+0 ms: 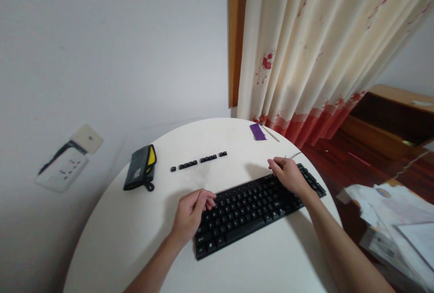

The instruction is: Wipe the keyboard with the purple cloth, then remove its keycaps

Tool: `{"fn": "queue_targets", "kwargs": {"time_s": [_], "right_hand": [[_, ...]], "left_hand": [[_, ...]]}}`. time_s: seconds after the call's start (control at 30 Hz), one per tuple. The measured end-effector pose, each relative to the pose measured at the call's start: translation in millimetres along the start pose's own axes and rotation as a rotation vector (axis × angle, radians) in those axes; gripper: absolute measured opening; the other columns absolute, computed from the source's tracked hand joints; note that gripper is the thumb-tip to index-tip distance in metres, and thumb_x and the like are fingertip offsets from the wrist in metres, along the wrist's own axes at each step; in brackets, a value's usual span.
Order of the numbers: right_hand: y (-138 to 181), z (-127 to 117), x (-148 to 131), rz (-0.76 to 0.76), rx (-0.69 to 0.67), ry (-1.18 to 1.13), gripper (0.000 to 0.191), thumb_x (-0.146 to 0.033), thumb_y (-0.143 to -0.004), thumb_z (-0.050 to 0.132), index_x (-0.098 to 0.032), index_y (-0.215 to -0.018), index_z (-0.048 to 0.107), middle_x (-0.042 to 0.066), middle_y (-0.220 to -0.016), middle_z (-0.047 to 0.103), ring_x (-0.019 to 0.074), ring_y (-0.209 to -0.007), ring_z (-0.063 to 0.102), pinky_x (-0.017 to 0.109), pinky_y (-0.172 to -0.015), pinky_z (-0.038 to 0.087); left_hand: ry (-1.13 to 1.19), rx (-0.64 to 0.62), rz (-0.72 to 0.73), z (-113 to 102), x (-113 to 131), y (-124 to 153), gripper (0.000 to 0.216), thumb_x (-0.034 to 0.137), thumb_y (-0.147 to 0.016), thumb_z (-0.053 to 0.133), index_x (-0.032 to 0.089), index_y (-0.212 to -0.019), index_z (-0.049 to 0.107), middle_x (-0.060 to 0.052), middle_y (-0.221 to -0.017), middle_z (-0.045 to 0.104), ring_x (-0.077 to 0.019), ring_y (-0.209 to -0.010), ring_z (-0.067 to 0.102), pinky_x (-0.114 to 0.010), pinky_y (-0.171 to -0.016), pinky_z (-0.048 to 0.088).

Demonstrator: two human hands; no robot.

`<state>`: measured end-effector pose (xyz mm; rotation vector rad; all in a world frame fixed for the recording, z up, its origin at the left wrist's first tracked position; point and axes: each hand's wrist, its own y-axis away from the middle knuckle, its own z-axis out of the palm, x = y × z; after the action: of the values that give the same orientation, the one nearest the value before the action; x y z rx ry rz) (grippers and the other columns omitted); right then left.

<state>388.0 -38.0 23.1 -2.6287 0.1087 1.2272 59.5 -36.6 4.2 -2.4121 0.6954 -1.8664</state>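
- The black keyboard lies aslant on the white desk, its near-left corner toward the person; a pale cable shows beyond its far edge, on the right
- The left hand is at the keyboard's far-left corner, fingers loosely curled and thumb close to the forefinger; whether it grips anything cannot be told
- The right hand is over the far edge toward the right end, thumb and forefinger near each other; whether a small piece sits between them is not clear
- Done, as far as shows: loose black keycaps stand off the keyboard in a broken line of four clusters, beyond the left hand; they look sorted, and probably belong to this board
- Left, by the look of it: most keys appear seated; the far row is partly covered by the hands, so bare sockets there cannot be counted
- Set aside, untouched: a dark pouch with yellow inside, at the left; a purple cloth and a thin stick, near the far rim
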Motion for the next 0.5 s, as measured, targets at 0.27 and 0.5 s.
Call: {"fn": "queue_targets", "kwargs": {"time_s": [0.27,0.5], "right_hand": [[-2.2,1.7,9.6,0.034,-0.053,-0.024,0.042,-0.046,-0.094,0.047,-0.017,-0.066,0.062,-0.001,-0.050,0.054,0.0142,-0.048,0.047,0.027,-0.053,0.034],[4.9,15.5,-3.4,-0.084,-0.053,0.217,0.039,-0.039,-0.097,0.043,-0.021,-0.064,0.052,0.002,-0.057,0.057,0.0171,-0.056,0.052,0.028,-0.059,0.033]], "left_hand": [[-0.002,0.002,-0.005,0.3,-2.4,-1.1,0.040,0.038,-0.101,0.044,0.014,-0.085,0.071,-0.004,-0.068,0.068,-0.0130,-0.061,0.061,-0.023,-0.057,0.047],[-0.001,-0.004,-0.005,0.5,0.4,-0.4,0.041,0.039,-0.100,0.044,0.013,-0.084,0.071,-0.004,-0.067,0.068,-0.0137,-0.060,0.061,-0.024,-0.057,0.048]]}}
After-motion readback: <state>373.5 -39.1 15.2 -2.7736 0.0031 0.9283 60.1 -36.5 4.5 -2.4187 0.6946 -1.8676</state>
